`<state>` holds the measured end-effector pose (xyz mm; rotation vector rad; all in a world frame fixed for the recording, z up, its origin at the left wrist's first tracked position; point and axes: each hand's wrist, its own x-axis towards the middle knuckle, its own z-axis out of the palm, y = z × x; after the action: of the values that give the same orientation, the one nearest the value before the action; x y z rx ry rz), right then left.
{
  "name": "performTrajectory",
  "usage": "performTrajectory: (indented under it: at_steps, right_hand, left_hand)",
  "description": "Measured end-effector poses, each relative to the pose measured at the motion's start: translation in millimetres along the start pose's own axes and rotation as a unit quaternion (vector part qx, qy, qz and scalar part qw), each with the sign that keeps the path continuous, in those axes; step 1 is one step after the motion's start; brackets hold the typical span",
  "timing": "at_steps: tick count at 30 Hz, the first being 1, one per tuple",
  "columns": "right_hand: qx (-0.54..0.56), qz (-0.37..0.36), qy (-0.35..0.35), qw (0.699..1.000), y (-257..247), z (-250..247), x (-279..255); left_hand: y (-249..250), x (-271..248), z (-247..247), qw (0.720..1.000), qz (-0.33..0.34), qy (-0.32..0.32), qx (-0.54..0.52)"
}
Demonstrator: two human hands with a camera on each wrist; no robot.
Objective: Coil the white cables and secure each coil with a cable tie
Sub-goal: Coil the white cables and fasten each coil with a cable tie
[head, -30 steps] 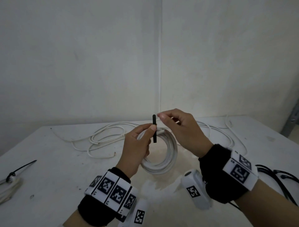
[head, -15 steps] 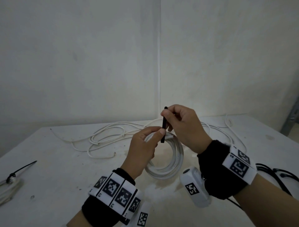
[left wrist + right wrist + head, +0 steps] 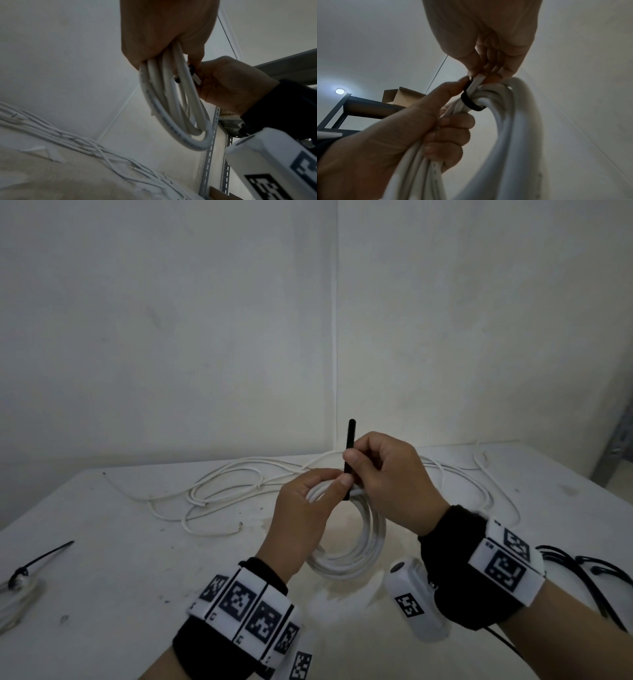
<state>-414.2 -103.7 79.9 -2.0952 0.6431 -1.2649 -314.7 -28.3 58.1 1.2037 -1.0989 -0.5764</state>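
White coil (image 3: 363, 546) and black tie (image 3: 350, 453) in pinching hands (image 3: 342, 494)

Loose cables (image 3: 239, 491) behind hands; bare table (image 3: 137, 594) front-left.

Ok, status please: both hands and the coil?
Left hand grips white coil. Right hand pinches black tie, looped around coil. Nothing in the way.

White counter (image 3: 102, 594), scuffed and stained. Bare pale walls (image 3: 171, 337) meeting at a corner seam. Black cords (image 3: 582, 570) at right edge. Grey metal shelving (image 3: 351, 106) carrying an open cardboard box (image 3: 399, 96). Lit ceiling lamp (image 3: 340, 91).
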Motion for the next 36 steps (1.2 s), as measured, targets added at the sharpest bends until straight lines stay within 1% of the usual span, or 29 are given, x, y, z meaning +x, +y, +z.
performTrajectory:
  at_steps: [4, 7, 10, 12, 14, 17, 20, 22, 24, 27, 29, 31, 32, 34, 36]
  right_hand:
    - [0.007, 0.015, 0.028, 0.999, -3, -2, 6]
    - [0.022, 0.031, 0.025, 0.999, -5, -2, 8]
    - [0.058, 0.033, 0.001, 0.998, -9, -2, 10]
    - [0.074, 0.009, -0.012, 0.997, -12, -3, 12]
    - [0.067, -0.006, -0.027, 0.997, -14, -3, 13]
    - [0.067, 0.019, -0.062, 0.996, -9, -1, 10]
    - [0.119, 0.048, -0.09, 0.988, -6, 4, 4]
    - [0.146, 0.063, -0.1, 0.982, -9, 7, 5]
    - [0.147, 0.068, -0.109, 0.981, -14, 8, 8]
    - [0.052, 0.023, -0.089, 0.994, -15, 13, 12]
    - [-0.006, -0.017, -0.052, 0.998, -15, 17, 13]
    - [-0.024, -0.039, -0.01, 0.999, -17, 20, 15]
    - [-0.023, -0.041, 0.004, 0.999, -18, 21, 17]
    - [-0.015, -0.032, 0.009, 0.999, -19, 24, 21]
    - [0.013, -0.001, -0.022, 1.0, -17, 26, 22]
  left_hand:
    - [6, 2, 0, 1.0, 0.016, -0.019, 0.002]
    - [9, 1, 0, 0.999, 0.022, -0.025, 0.009]
    - [10, 2, -3, 1.0, 0.008, -0.015, 0.002]
    - [9, 6, -6, 1.0, -0.009, -0.004, -0.01]
    - [9, 9, -8, 0.999, -0.021, 0.008, -0.027]
    - [10, 11, -12, 0.999, -0.026, 0.021, -0.033]
    - [8, 12, -19, 0.998, -0.037, 0.031, -0.036]
    - [6, 12, -21, 0.999, -0.043, 0.021, -0.023]
    - [4, 10, -22, 0.999, -0.04, 0.009, -0.003]
    - [2, 8, -25, 0.999, -0.034, 0.024, 0.013]
    - [3, 10, -27, 0.999, -0.022, 0.031, 0.023]
    - [5, 13, -27, 0.999, -0.005, 0.031, 0.037]
    - [6, 15, -27, 0.999, 0.001, 0.032, 0.041]
    - [8, 16, -29, 0.998, 0.005, 0.034, 0.047]
    - [6, 14, -35, 0.998, 0.001, 0.027, 0.054]
